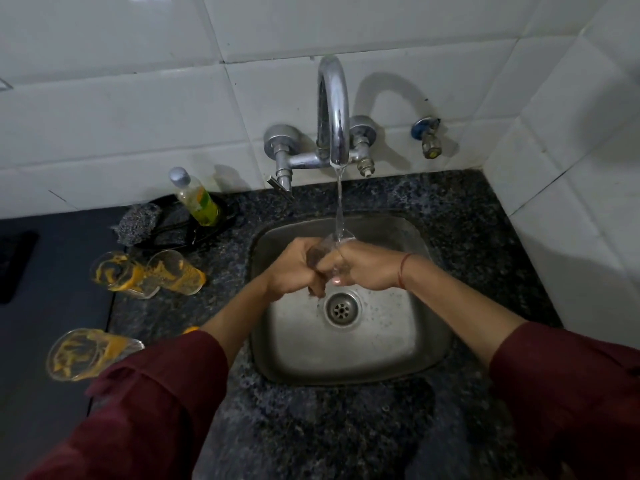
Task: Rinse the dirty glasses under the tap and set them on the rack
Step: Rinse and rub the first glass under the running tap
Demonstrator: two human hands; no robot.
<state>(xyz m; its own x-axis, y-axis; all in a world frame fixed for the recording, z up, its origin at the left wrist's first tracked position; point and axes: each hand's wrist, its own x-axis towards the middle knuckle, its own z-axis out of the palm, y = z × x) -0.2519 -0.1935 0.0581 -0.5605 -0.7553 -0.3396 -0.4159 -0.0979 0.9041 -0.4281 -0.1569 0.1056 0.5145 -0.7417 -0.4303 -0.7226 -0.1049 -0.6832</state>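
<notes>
Over the steel sink (408, 344) I hold a clear glass (327, 254) under the running tap (333, 109). My left hand (294, 268) and my right hand (367, 268) both curl round it from either side, and the water stream lands on its rim. Three dirty glasses smeared with orange residue stand on the counter to the left: two close together (116, 273) (176, 271) and one nearer me (83, 353). No rack is in view.
A dish soap bottle (195, 197) and a steel scrubber (138, 223) sit by the wall, left of the tap. Dark granite counter (478, 237) surrounds the sink; white tiled walls close in behind and on the right. A spare valve (427, 136) juts from the wall.
</notes>
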